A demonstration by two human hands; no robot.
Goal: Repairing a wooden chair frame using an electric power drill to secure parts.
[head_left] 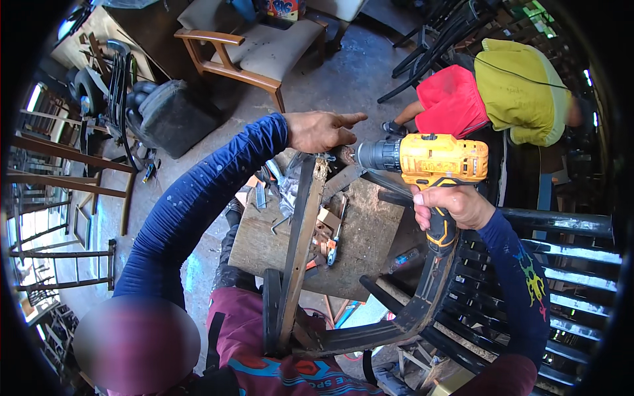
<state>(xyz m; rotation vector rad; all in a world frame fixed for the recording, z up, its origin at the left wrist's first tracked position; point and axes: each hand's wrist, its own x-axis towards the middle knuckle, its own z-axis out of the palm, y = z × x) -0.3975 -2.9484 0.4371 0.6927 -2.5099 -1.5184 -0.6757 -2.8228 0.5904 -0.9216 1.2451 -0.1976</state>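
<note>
In my right hand (456,206) is a yellow and black cordless drill (444,160), held by its grip with the chuck pointing left. The chuck's front sits close to the far corner of a worn wooden chair frame (300,244), which leans across my lap. My left hand (321,132) is at that same corner, index finger stretched out and the lower fingers bent down against the frame, partly hidden. Whatever bit the drill carries is hard to make out. Below lies a plywood board (257,247) with a screwdriver (337,235), a hex key (281,225) and scraps.
Close on my right stands a black slatted bench (561,228). Beyond it a person in a yellow shirt (525,89) and red shorts bends over. A wooden armchair (264,56) with a pale seat is ahead. Dark cushioned parts (178,115) and wooden frames (72,181) stand at left.
</note>
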